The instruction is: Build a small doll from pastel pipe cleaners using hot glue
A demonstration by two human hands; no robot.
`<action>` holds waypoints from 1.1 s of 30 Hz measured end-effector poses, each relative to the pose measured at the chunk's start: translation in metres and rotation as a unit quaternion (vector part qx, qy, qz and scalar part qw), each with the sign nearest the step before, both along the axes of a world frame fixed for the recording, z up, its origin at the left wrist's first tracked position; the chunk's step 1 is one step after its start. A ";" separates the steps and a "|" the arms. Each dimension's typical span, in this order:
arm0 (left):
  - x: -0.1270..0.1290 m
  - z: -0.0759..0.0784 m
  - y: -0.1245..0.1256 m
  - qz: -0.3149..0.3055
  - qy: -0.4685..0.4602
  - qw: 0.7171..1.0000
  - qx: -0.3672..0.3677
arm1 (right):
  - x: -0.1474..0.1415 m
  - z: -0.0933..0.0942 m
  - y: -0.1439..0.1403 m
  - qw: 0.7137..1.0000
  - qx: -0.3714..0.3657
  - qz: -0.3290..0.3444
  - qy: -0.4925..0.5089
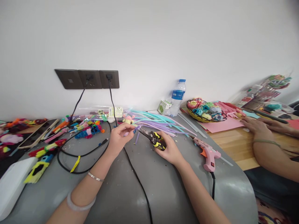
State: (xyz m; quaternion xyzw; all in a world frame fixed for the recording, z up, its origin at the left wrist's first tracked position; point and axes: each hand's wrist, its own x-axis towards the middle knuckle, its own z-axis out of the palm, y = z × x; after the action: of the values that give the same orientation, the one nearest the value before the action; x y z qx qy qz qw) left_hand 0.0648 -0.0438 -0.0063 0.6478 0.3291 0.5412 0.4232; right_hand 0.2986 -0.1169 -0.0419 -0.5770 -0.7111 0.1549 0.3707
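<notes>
**Cutters meet purple stem at crowded craft table**

A person's left hand [121, 132] pinches a short purple pipe-cleaner piece [136, 130] between thumb and fingertips, just above the grey table [163, 186] near its centre. The right hand [169, 151] is wrapped around the yellow-and-black handles of a pair of wire cutters [153, 138], whose dark nose points toward ten o'clock, its long axis running from the palm up to the purple piece. The piece itself seems to slant from one o'clock down to seven, though it is small and partly hidden.

The fingertips sit close to the blades; a squeeze made too near could nip them, and a clipped end may fly off. A pink glue gun [207, 154] lies at three o'clock of the right hand, while a bundle of pastel stems [161, 123] lies at twelve.
</notes>
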 end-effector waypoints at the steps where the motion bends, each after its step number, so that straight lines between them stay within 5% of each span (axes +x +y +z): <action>1: 0.000 0.000 0.000 -0.001 0.002 1.000 -0.001 | 0.000 0.000 0.000 1.000 0.001 0.000 0.000; 33: 0.000 0.004 -0.003 -0.031 -0.023 0.999 0.000 | 0.000 -0.003 0.000 1.000 0.014 -0.003 0.004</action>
State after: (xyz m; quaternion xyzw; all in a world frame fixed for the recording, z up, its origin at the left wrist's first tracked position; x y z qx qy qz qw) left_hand 0.0652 -0.0466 -0.0026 0.6451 0.2989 0.5428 0.4470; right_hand 0.2985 -0.1167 -0.0445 -0.5733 -0.7100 0.1465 0.3817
